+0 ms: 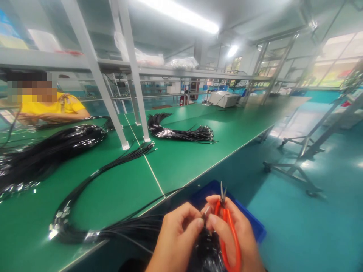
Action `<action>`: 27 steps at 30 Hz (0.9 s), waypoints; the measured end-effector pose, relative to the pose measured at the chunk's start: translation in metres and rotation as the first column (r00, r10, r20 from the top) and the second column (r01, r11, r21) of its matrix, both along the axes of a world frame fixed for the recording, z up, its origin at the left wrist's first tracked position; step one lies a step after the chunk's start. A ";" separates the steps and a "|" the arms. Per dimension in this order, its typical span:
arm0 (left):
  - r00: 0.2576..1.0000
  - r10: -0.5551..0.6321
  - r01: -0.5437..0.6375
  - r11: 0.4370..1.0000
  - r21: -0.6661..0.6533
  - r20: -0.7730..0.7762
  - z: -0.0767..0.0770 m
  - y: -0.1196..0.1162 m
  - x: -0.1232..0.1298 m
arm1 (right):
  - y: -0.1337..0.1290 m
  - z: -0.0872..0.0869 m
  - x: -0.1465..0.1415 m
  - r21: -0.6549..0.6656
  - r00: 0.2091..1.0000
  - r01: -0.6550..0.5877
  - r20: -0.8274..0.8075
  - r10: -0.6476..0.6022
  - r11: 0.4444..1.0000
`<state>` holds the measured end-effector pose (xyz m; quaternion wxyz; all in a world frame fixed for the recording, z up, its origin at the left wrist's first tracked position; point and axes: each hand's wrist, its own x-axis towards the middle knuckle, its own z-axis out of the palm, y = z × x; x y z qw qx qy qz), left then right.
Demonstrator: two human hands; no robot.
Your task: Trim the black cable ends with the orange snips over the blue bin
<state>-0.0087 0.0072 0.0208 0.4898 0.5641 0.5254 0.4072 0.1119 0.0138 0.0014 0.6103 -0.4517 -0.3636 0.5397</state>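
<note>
My right hand [241, 230] holds red-handled scissors [232, 238], their short dark blades pointing up and slightly open. With its thumb and fingertips it also meets my left hand [181, 234] at a small metallic cable end [206, 213]. The left thumb and forefinger pinch that end. Below the hands hangs a dark, shiny bunch of cables [208, 249], partly hidden by my fingers. To the left, a bundle of black cables [85, 185] curves over the green table [124, 192] and runs past the edge toward my left hand.
Another cable bundle [181, 134] lies farther back, and a big black pile [56, 151] at left. A blue bin [255, 226] sits below the table edge. Shelf posts [133, 71] rise from the tabletop. A person in a yellow shirt [68, 104] sits across. A wheeled metal frame [297, 166] stands right.
</note>
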 end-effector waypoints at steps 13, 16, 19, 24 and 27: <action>0.941 0.125 -0.049 0.969 0.241 -0.313 -0.005 -0.008 0.007 | 0.009 -0.020 0.001 0.086 0.985 0.068 0.153 -0.081 0.994; 0.901 0.192 -0.046 0.934 0.354 -0.390 -0.007 -0.009 0.009 | 0.008 -0.018 0.001 0.084 0.980 0.079 0.177 -0.092 0.993; 0.940 0.129 -0.049 0.967 0.249 -0.315 -0.005 -0.006 0.007 | 0.001 -0.004 0.002 0.047 0.990 0.020 0.137 -0.027 0.999; 0.994 0.059 -0.057 0.998 0.020 -0.092 0.005 0.000 0.002 | -0.007 0.014 0.007 -0.011 0.995 -0.013 0.096 0.014 1.000; 0.991 0.097 -0.095 0.995 0.032 -0.090 0.005 0.001 0.002 | -0.006 0.009 0.007 -0.015 0.995 0.052 0.081 -0.051 0.999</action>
